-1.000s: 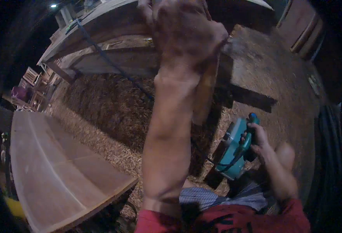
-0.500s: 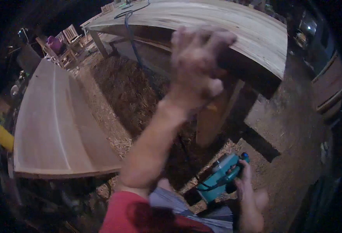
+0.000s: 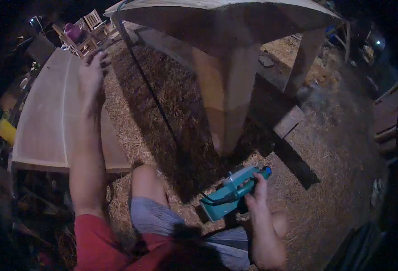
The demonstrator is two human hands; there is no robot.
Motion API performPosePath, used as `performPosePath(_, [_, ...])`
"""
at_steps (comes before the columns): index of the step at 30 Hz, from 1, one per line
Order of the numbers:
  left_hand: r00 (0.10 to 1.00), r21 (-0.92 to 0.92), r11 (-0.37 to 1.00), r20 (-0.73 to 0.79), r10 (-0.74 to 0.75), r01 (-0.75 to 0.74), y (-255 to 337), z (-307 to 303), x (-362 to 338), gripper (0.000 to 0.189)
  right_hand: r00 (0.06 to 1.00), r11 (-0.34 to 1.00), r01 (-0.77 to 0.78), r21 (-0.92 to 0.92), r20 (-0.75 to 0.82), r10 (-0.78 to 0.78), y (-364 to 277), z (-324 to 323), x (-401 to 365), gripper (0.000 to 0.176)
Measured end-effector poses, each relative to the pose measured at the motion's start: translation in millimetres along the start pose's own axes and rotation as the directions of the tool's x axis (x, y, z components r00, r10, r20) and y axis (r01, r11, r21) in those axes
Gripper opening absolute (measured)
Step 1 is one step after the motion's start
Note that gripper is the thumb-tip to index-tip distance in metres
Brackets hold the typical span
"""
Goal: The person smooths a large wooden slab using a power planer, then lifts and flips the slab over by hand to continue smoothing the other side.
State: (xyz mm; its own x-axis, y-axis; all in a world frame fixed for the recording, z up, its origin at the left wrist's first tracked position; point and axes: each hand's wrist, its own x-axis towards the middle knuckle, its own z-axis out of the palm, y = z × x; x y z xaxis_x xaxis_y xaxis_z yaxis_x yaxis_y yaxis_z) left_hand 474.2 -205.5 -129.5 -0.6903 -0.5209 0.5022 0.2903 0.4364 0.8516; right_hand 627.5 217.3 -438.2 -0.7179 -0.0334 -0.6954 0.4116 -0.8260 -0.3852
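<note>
Left of the raised table [image 3: 199, 22], the empty left hand [image 3: 92, 74] has its fingers loosely curled; the cord [image 3: 150, 92] drops from the table's left end and is best kept slack, clear of the legs. Below the table, the teal power tool [image 3: 220, 210], clamped by its handle in the right hand [image 3: 258, 198], needs a firm, level grip.
</note>
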Motion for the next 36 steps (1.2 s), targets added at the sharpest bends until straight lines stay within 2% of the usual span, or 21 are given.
performPosePath(3, [0.998,0.033,0.998,0.019,-0.062,0.061,7,1,-12,0.038,1.000,1.000,-0.020,0.016,0.019,0.020,-1,4,1,0.023])
performPosePath(4, [0.997,0.074,0.997,0.060,-0.038,0.034,-10,0,-9,0.041,0.999,1.000,-0.020,0.018,0.028,0.019,-2,5,1,0.023])
performPosePath(7, [0.994,0.317,0.948,0.093,-0.062,0.029,-30,15,-31,0.042,1.000,1.000,0.017,-0.019,-0.001,-0.017,-2,9,-2,0.014])
performPosePath(10, [0.965,0.311,0.939,0.162,-0.208,0.150,-24,35,-63,0.043,1.000,1.000,0.001,-0.004,-0.006,-0.001,-3,9,-2,0.013])
performPosePath(13, [0.952,0.036,0.975,0.212,-0.221,0.218,-41,43,-75,0.043,1.000,1.000,-0.006,0.001,-0.021,0.006,-4,11,-5,0.014])
performPosePath(14, [0.931,-0.071,0.959,0.273,-0.244,0.273,-44,43,-79,0.044,1.000,1.000,-0.005,0.017,-0.013,0.006,-5,11,-5,0.014])
performPosePath(17, [0.894,-0.156,0.930,0.365,-0.260,0.334,-32,40,-77,0.036,1.000,0.998,0.023,0.059,-0.018,-0.022,-4,8,-6,0.014])
performPosePath(18, [0.908,-0.144,0.934,0.321,-0.267,0.326,-26,38,-78,0.036,0.998,0.996,0.049,0.075,-0.036,-0.047,-4,7,-9,0.014])
performPosePath(20, [0.934,-0.118,0.948,0.244,-0.261,0.296,0,32,-80,0.036,0.996,0.990,0.080,0.119,-0.036,-0.076,-11,7,-20,0.017])
performPosePath(22, [0.937,-0.268,0.908,0.229,-0.263,0.321,53,22,-87,0.028,0.997,0.986,0.077,0.151,-0.008,-0.077,-28,-2,-43,0.024])
performPosePath(23, [0.942,-0.287,0.904,0.206,-0.264,0.316,73,10,-82,0.026,0.993,0.972,0.122,0.200,-0.013,-0.121,-39,3,-55,0.024])
performPosePath(25, [0.937,-0.277,0.901,0.200,-0.286,0.334,115,-1,-64,0.023,0.979,0.929,0.205,0.308,-0.070,-0.193,-59,17,-98,0.024])
performPosePath(27, [0.926,-0.246,0.900,0.212,-0.313,0.361,166,0,-42,0.022,0.952,0.876,0.297,0.381,-0.194,-0.238,-87,43,-153,0.022])
performPosePath(30, [0.897,-0.203,0.902,0.317,-0.307,0.381,216,20,-10,0.021,0.900,0.821,0.391,0.415,-0.358,-0.247,-144,77,-246,0.022])
performPosePath(33, [0.845,-0.159,0.856,0.324,-0.425,0.491,252,64,5,0.021,0.859,0.802,0.445,0.399,-0.443,-0.256,-196,104,-340,0.022])
performPosePath(35, [0.772,-0.077,0.829,0.419,-0.478,0.554,265,88,16,0.022,0.841,0.817,0.464,0.342,-0.458,-0.286,-229,118,-390,0.022])
performPosePath(36, [0.753,-0.078,0.796,0.392,-0.529,0.600,289,105,14,0.024,0.831,0.820,0.470,0.325,-0.476,-0.287,-246,134,-415,0.021])
